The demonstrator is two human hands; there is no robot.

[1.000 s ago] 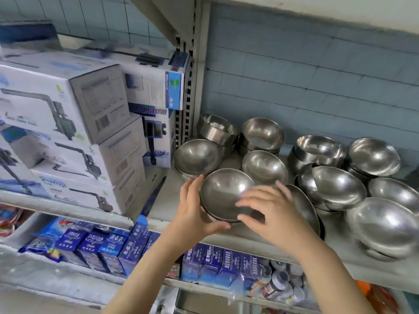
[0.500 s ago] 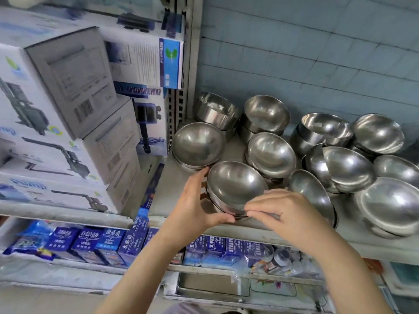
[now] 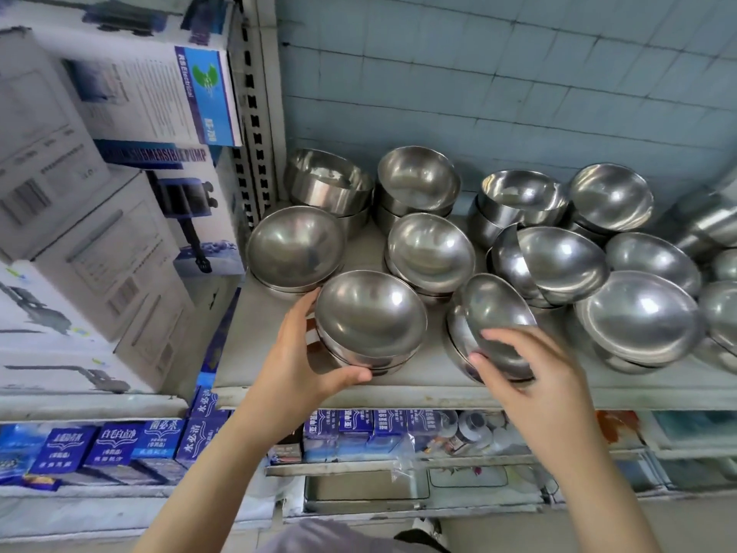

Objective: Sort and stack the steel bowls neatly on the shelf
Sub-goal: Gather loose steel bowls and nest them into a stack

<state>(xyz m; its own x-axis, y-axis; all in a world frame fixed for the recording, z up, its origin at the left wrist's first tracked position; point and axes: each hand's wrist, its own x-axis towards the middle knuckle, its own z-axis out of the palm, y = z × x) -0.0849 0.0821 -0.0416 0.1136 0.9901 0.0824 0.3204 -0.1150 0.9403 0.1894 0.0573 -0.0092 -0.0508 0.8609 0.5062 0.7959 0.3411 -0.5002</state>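
Observation:
Several steel bowls stand in short stacks on a grey shelf (image 3: 399, 389). Near the front edge sits a small stack of bowls (image 3: 369, 317); my left hand (image 3: 303, 353) cups its left side, thumb under the front rim. To its right a tilted bowl stack (image 3: 490, 313) leans on its side, and my right hand (image 3: 530, 369) grips its lower rim with fingers curled over it. Behind are more stacks: a wide one at left (image 3: 295, 247), a middle one (image 3: 430, 253) and a leaning pair (image 3: 558, 265).
White pump boxes (image 3: 99, 217) fill the shelf to the left, past a perforated upright post (image 3: 255, 125). More bowls (image 3: 638, 317) crowd the right. A blue tiled wall (image 3: 498, 81) is behind. Blue packets (image 3: 119, 445) and small bottles lie on the lower shelf.
My right hand left the front stack and moved right onto the tilted bowls. My left hand stays on the front stack. The camera has tilted down and closer.

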